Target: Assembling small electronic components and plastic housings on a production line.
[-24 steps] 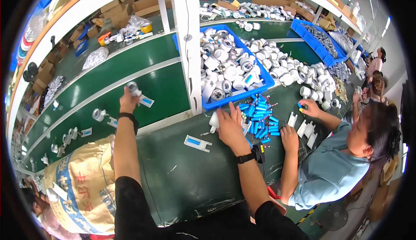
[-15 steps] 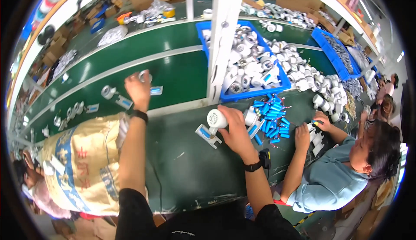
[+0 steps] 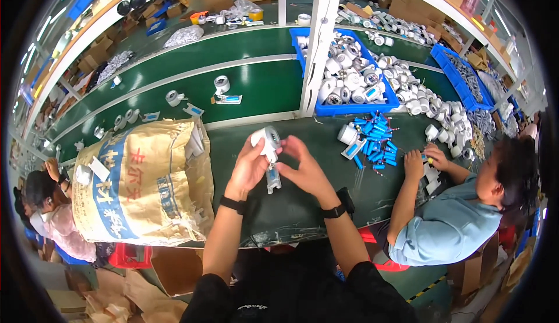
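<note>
My left hand [image 3: 249, 168] is closed around a small white housing [image 3: 265, 141] with a round head, held over the green workbench [image 3: 303, 212]. An open handle half [image 3: 272, 178], with a pale blue part in it, hangs below the head. My right hand [image 3: 301, 167] is close beside the housing, its fingers apart and curved toward it; whether a fingertip touches it I cannot tell. Right of my hands another white housing [image 3: 348, 133] lies against a heap of blue cylindrical cells [image 3: 377, 139] with thin wires.
A large tan woven sack [image 3: 145, 177] stands at left. On the green belt [image 3: 256, 78] lie several similar housings [image 3: 221, 84]. A blue crate [image 3: 356, 108] full of white parts is behind a white post [image 3: 320, 43]. At right, a co-worker [image 3: 448, 206] handles white pieces.
My left hand has left the housing on the belt and come back to the bench. It now holds a housing like the one my right hand held; the right hand has loosened its fingers.
</note>
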Available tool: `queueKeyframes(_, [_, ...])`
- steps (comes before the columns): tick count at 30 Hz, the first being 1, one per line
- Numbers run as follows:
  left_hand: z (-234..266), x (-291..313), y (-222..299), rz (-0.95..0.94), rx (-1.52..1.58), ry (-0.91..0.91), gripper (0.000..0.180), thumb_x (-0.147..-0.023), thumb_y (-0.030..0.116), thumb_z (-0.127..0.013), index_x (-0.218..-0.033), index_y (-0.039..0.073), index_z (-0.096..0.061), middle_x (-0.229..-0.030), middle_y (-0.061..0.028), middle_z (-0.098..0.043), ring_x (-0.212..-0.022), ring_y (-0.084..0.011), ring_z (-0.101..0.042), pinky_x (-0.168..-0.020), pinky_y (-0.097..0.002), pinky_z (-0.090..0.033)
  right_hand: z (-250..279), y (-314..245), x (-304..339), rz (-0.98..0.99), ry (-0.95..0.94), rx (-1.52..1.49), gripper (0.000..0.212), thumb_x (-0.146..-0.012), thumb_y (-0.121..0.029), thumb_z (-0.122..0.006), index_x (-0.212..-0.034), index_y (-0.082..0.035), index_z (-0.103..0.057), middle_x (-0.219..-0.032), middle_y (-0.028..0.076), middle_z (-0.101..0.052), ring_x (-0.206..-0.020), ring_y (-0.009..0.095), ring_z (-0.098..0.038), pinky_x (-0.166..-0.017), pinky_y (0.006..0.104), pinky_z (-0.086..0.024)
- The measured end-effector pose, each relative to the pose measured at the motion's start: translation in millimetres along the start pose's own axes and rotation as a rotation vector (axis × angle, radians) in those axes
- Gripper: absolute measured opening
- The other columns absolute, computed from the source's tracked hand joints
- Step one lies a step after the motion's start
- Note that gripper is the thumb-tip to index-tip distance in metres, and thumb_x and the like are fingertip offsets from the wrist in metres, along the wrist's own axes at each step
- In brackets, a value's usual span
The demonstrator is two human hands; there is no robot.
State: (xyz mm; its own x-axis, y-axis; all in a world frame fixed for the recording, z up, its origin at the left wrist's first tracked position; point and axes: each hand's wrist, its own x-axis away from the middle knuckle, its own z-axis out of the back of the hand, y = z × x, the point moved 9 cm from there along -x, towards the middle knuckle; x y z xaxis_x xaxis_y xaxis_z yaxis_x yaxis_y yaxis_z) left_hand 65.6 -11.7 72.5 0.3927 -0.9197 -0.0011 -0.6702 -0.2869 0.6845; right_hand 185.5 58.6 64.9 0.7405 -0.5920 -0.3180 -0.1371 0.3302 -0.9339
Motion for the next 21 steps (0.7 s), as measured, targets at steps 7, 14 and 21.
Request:
queueKeyframes(7, [16.1, 22.7, 7.3, -0.193, 0.023, -0.003, 0.061, -0.104, 0.031, -0.057, -0.155, 0.006, -0.033, -0.140, -0.0106, -0.053, -0.128, -0.0255, -0.052, -0.109, -0.0429, -0.043, -40.3, -31.3, 13.2, -0.254, 0.126, 0.023, 0.050, -0.088, -0.025, -0.078, -0.124, 0.001, -0.056, -0.098, 0.016, -0.073, -0.094, 0.026, -0.073, -0.080, 0.0380, -0.057])
queueKeyframes(14, [16.0, 36.7, 11.6, -0.238, 0.069, -0.059, 0.064, -0.103, 0.030, -0.059, -0.155, 0.004, -0.033, -0.140, -0.0112, -0.053, -0.129, -0.0258, -0.051, -0.112, -0.0421, -0.039, -38.2, -29.4, 19.4, -0.120, 0.267, 0.087, 0.036, -0.087, -0.020, -0.080, -0.111, 0.000, -0.063, -0.092, 0.010, -0.073, -0.087, 0.017, -0.071, -0.078, 0.0304, -0.055])
queueKeyframes(21, [7.3, 37.8, 11.0, -0.212, 0.034, -0.099, 0.071, -0.100, 0.035, -0.062, -0.155, 0.003, -0.030, -0.148, -0.0176, -0.048, -0.135, -0.0290, -0.048, -0.115, -0.0443, -0.038, -33.6, -33.1, 19.5, -0.113, 0.277, 0.010, 0.031, -0.083, -0.020, -0.080, -0.102, -0.002, -0.062, -0.090, 0.010, -0.071, -0.087, 0.022, -0.070, -0.077, 0.0351, -0.055])
